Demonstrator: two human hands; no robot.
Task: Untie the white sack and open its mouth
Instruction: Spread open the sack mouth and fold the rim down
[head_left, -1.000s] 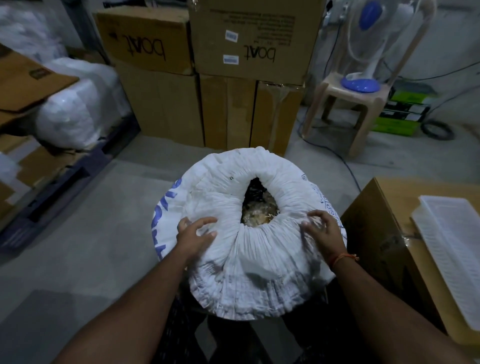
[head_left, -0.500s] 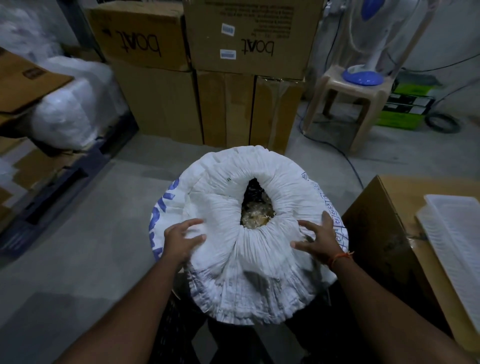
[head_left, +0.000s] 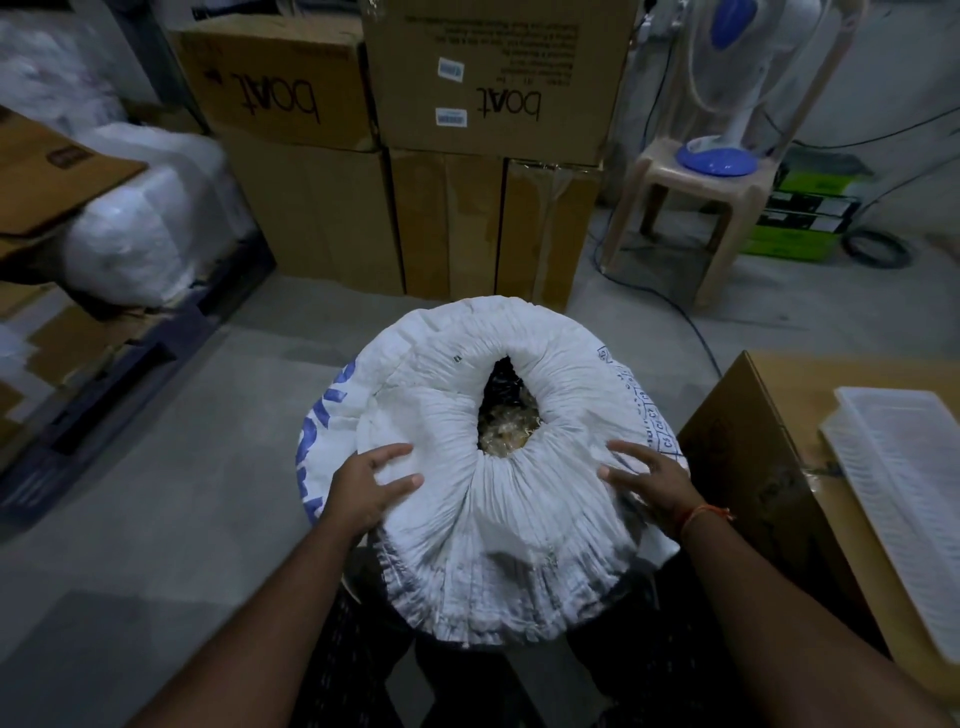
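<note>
A white woven sack (head_left: 519, 525) with blue print stands on the floor right in front of me. Its top is rolled down into a thick ring around a narrow open mouth (head_left: 501, 415), where pale, shiny contents show. My left hand (head_left: 366, 486) rests on the left of the rolled rim, thumb over the top fold and fingers spread along it. My right hand (head_left: 647, 480) lies on the right of the rim with its fingers spread flat on the fabric. No tie or cord is visible.
Stacked "boat" cartons (head_left: 415, 156) stand just behind the sack. A plastic stool (head_left: 691, 208) carrying a fan is at the back right, with cables on the floor. A carton (head_left: 789, 467) with white trays (head_left: 904, 493) is close on the right. Wrapped bundles (head_left: 140, 223) lie on the left.
Both hands have slid a little outward and down along the rolled rim, and their fingers have spread. The mouth looks slightly wider.
</note>
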